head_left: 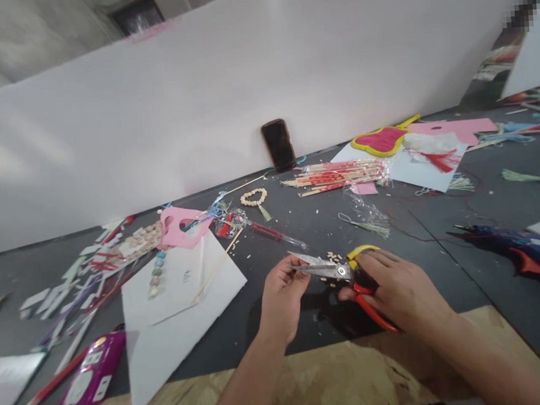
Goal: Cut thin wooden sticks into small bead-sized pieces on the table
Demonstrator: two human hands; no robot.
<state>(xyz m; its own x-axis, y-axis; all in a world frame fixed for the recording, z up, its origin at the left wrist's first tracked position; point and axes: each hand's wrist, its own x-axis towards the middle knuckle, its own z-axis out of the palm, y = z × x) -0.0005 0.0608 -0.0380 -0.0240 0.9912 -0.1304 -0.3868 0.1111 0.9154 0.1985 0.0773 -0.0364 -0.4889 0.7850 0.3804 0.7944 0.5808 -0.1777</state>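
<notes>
My right hand (399, 289) grips a pair of scissors (337, 270) by their red and yellow handles, blades pointing left and slightly apart. My left hand (283, 297) is closed in a pinch at the blade tips; what it holds is too small to make out. Small pale cut bits (333, 256) lie on the dark table (463, 263) just behind the blades.
White card sheets (175, 308) lie at left, a pink case (92, 372) at the near left. A bead ring (253, 197), a packet of sticks (337, 176), a phone (278, 144) against the white wall, a blue glue gun (523, 252) at right.
</notes>
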